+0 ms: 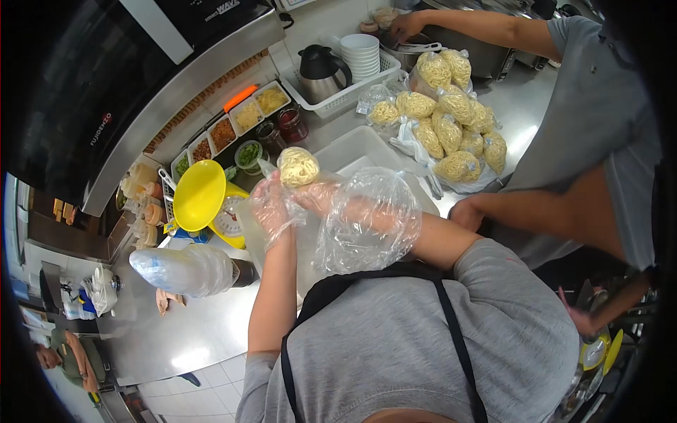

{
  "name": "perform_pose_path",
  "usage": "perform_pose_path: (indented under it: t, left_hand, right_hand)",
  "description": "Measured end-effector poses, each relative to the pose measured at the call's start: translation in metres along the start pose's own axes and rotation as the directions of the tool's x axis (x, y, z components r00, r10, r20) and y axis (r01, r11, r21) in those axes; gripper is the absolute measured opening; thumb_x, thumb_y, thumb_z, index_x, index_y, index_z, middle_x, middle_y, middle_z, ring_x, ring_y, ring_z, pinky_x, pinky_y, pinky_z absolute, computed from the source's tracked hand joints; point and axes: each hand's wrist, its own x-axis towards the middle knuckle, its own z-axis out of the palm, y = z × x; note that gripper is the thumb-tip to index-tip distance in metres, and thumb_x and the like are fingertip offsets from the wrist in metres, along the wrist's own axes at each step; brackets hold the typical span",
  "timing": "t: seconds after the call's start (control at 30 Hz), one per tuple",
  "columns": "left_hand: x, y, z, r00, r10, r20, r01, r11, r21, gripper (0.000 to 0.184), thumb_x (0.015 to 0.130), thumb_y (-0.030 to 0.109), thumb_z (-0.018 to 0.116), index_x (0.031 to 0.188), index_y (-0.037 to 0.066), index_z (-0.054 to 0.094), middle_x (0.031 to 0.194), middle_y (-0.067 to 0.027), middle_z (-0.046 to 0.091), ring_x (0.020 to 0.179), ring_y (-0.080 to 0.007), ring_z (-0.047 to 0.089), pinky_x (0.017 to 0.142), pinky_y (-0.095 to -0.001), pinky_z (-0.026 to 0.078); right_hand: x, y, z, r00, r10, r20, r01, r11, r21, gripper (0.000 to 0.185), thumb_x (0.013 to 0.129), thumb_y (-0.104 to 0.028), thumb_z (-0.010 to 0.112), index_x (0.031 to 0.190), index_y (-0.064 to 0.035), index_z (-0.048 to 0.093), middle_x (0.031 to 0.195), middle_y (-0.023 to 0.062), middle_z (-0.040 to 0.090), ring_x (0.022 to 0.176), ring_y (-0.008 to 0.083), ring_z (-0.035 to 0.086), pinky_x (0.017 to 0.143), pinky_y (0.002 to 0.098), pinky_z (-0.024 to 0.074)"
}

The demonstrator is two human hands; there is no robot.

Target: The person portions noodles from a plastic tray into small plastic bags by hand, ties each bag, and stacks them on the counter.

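Both my hands wear clear, loose plastic gloves and meet around one small bag of noodles, a round pale-yellow bundle. My left hand is closed at the bag's left side, where thin plastic sticks up. Beneath and to the right of the bundle, my right hand is closed against it; its fingers are partly hidden. Crumpled clear plastic surrounds my right forearm. Under my hands is a translucent tub. Just left stands a yellow scale with a yellow bowl.
Several bagged noodle portions are piled at right, beside a co-worker reaching over the counter. Topping containers line the back, near a thermal jug and stacked white bowls. A plastic-covered container stands at left.
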Motion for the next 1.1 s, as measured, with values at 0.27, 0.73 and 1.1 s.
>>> perform_pose_path:
  t: [0.27,0.73,1.1]
  left_hand:
    - [0.018,0.013,-0.035,0.925,0.117,0.361,-0.282,0.848,0.449,0.015,0.073,0.009,0.068,0.072,0.0,0.056,0.075,-0.0014,0.054,0.065,-0.0072,0.047,0.06,-0.0214,0.039]
    - [0.041,-0.03,-0.073,0.707,0.105,0.699,-0.553,0.699,0.454,0.015,0.071,0.007,0.069,0.066,-0.001,0.058,0.072,0.001,0.052,0.067,-0.0092,0.048,0.06,-0.0244,0.04]
    - [0.034,-0.028,-0.066,0.728,-0.094,0.679,-0.128,0.955,0.269,0.014,0.07,0.007,0.069,0.074,-0.002,0.059,0.077,-0.0015,0.052,0.07,-0.0098,0.05,0.064,-0.0238,0.041]
  right_hand:
    - [-0.004,-0.018,0.006,0.975,-0.148,0.163,0.213,0.44,-0.872,0.017,0.079,-0.029,0.053,0.086,-0.017,0.062,0.086,0.004,0.058,0.086,0.022,0.056,0.082,0.0399,0.0393]
    - [-0.001,0.056,0.023,0.927,-0.364,0.092,0.249,0.415,-0.875,0.017,0.078,-0.026,0.055,0.083,-0.0107,0.061,0.085,0.005,0.054,0.081,0.022,0.054,0.071,0.037,0.0423]
    - [-0.001,0.067,-0.012,0.981,-0.02,0.191,0.026,0.999,-0.028,0.031,0.086,-0.033,0.052,0.078,-0.0032,0.058,0.074,0.0029,0.053,0.073,0.0136,0.049,0.068,0.029,0.0398]
